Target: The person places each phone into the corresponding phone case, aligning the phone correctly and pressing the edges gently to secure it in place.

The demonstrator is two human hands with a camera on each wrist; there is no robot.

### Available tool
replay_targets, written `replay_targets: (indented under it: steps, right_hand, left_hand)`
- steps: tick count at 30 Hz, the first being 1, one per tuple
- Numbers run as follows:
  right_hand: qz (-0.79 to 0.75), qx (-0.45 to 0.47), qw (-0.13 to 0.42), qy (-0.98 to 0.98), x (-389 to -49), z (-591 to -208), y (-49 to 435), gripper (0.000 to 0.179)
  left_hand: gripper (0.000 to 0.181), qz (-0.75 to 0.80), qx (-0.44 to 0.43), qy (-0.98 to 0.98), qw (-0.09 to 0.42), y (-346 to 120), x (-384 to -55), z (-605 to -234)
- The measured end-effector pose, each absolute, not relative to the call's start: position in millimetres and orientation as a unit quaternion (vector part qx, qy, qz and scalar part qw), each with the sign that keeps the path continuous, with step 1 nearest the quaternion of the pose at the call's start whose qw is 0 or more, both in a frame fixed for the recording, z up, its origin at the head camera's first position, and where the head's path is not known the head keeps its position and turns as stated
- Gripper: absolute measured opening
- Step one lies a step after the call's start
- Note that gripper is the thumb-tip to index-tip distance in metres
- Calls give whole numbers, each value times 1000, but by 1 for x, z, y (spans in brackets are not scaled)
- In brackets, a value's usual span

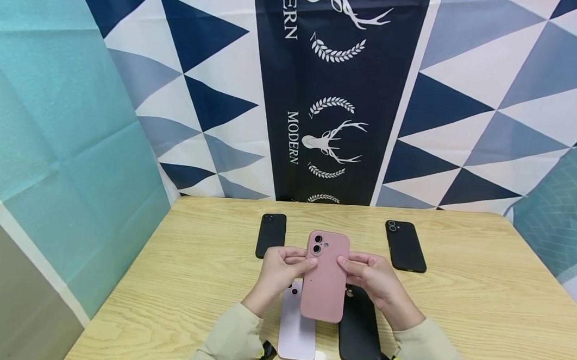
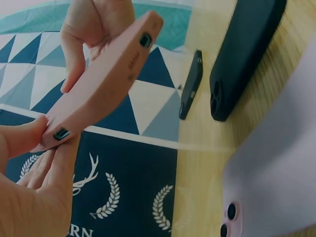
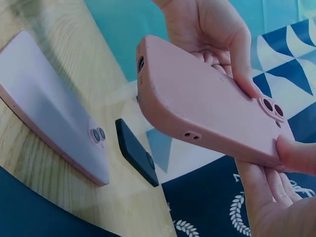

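Observation:
A phone in a pink case point(image 1: 324, 296) is held up above the table, back toward the head camera, its twin lenses at the top left. My left hand point(image 1: 280, 269) pinches its left edge, thumb on the back near the lenses and fingers behind. On the opposite edge my right hand point(image 1: 380, 282) grips it the same way. The left wrist view shows the case's side with cut-outs. Below lie a lilac phone point(image 1: 297, 335), under and left of the pink one, and a black phone point(image 1: 360, 336), partly covered by my right hand.
Toward the back of the wooden table point(image 1: 186, 261) lie two more black phones, one at left point(image 1: 271, 234) and one at right point(image 1: 406, 246). Patterned cloth point(image 1: 225, 79) hangs behind the table. Black wrist devices point(image 1: 268, 353) show near both sleeves.

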State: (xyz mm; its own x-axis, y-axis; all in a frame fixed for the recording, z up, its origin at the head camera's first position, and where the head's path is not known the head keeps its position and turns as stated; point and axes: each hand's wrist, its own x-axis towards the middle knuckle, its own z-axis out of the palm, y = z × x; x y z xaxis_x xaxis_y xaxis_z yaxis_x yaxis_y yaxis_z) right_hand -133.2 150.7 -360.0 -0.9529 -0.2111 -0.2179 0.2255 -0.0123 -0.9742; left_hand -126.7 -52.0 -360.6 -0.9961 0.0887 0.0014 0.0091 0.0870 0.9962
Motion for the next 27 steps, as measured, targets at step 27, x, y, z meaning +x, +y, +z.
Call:
replay_targets:
  steps: [27]
  right_hand:
    - [-705,-90,170,683,-142,-340,165,15]
  left_hand:
    - [24,668,56,742,17,-54,-114,-367]
